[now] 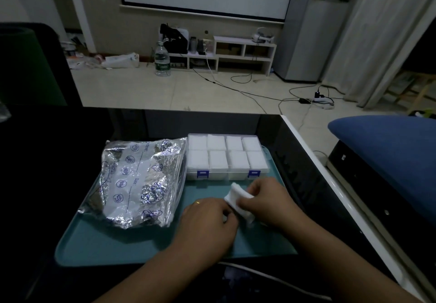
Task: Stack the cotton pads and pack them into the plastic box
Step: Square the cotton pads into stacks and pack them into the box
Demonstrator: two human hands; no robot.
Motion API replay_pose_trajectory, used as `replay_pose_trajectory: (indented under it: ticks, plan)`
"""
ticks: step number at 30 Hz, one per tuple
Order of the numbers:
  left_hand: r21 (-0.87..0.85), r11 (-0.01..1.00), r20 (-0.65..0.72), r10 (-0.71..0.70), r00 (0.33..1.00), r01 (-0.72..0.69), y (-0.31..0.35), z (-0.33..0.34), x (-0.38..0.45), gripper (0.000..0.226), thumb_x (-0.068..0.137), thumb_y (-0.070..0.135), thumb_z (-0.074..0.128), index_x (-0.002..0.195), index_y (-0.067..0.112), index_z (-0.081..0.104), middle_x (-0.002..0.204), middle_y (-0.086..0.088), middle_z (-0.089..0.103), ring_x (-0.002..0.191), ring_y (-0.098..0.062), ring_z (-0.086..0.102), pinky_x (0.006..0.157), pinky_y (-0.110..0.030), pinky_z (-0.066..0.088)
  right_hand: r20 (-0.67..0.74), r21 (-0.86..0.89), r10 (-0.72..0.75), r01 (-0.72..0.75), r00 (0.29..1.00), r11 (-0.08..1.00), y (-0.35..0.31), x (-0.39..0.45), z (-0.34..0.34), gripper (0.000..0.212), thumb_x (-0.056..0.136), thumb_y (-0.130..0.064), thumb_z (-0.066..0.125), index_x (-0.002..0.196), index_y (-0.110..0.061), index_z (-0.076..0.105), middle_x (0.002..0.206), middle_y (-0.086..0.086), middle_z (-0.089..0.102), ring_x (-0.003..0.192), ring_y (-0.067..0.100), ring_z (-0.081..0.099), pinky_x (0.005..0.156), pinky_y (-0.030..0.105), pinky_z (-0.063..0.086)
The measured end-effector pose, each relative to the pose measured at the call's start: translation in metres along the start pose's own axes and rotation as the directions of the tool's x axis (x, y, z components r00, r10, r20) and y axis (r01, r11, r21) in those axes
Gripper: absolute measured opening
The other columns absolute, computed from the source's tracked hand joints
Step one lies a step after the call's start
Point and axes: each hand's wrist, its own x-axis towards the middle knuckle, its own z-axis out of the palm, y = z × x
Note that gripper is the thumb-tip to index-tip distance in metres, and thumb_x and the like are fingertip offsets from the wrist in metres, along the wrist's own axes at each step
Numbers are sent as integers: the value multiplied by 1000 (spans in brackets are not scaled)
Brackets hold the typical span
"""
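Note:
A small stack of white cotton pads [236, 196] is held just above the teal tray [118, 248], in front of the plastic box. My right hand [264, 199] grips the stack from the right, fingers curled over it. My left hand [210, 220] pinches the stack's left lower edge. The clear plastic box [227, 157], with two blue latches on its front, stands at the tray's far right, and white pads show in its two rows of compartments. I cannot tell whether its lid is down.
A crinkled silver foil bag [141, 182] with blue print lies on the tray's left half. The tray sits on a dark glossy table [59, 161] with a white right edge. A blue cushion [389, 156] lies to the right, beyond the table.

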Motion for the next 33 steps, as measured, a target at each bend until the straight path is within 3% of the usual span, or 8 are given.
replay_pose_trajectory:
  ticks: [3, 5, 7, 10, 17, 22, 29, 33]
  plan:
    - [-442, 876, -88, -255, 963, 192, 4, -9, 6, 22, 85, 42, 60, 94, 24, 66, 97, 3, 71, 93, -17, 67, 88, -36, 53, 32, 393, 23, -34, 999, 919, -9, -7, -9, 20, 76, -10, 80, 66, -12, 62, 63, 5, 65, 52, 12, 58, 45, 23, 42]
    - [-796, 537, 30, -424, 905, 278, 13, -20, 7, 23, 90, 40, 65, 100, 19, 62, 103, -6, 70, 96, -23, 66, 87, -37, 52, 107, 636, 14, -79, 994, 768, -16, -13, -12, 13, 79, -8, 77, 75, -7, 65, 75, 17, 69, 62, 20, 57, 47, 22, 35]
    - [-922, 140, 297, -344, 891, 362, 20, -27, 6, 33, 91, 41, 61, 105, 12, 67, 104, -14, 73, 92, -28, 68, 82, -38, 51, 189, 753, -35, -122, 981, 647, -21, -20, -11, 7, 82, -8, 73, 83, -4, 67, 82, 20, 70, 68, 23, 58, 51, 23, 35]
    - [-921, -20, 385, -211, 899, 389, 23, -31, 2, 35, 93, 26, 59, 118, 2, 65, 106, -19, 72, 91, -31, 70, 80, -39, 57, 201, 714, -100, -75, 975, 696, -25, -27, -6, 8, 84, -6, 70, 85, 1, 67, 75, 13, 70, 61, 13, 62, 49, 20, 43]
    - [-943, -11, 317, -323, 892, 332, 16, -36, 0, 17, 98, 6, 52, 109, -6, 54, 105, -32, 66, 80, -39, 71, 64, -40, 62, 127, -5, -19, 20, 992, 1000, 6, 3, -59, 50, 85, -42, 69, 128, -17, 59, 121, 0, 63, 107, 11, 59, 83, 27, 51]
    - [-926, 122, 308, -305, 901, 357, 13, -31, -2, 15, 97, 5, 53, 105, -8, 55, 100, -33, 67, 70, -34, 71, 62, -38, 61, 220, -659, 121, 55, 968, 750, 21, -1, -51, 58, 76, -58, 70, 124, -29, 59, 136, 4, 41, 130, 28, 29, 105, 42, 31]
    - [-880, 360, 205, -298, 932, 309, 1, -21, 1, 17, 92, 3, 62, 109, 1, 59, 91, -15, 70, 73, -29, 69, 57, -38, 61, 213, -491, -1, 108, 977, 865, 13, -5, -42, 17, 80, -32, 71, 91, -22, 61, 103, 2, 60, 99, 18, 55, 79, 28, 46]
    - [-878, 385, 158, -329, 931, 285, -3, -20, 3, 14, 92, 1, 62, 105, 3, 60, 91, -13, 69, 74, -29, 67, 54, -37, 60, 251, -258, 11, 56, 968, 964, 17, 0, -46, 32, 73, -15, 80, 94, -21, 59, 98, 0, 64, 86, 12, 63, 76, 27, 54]
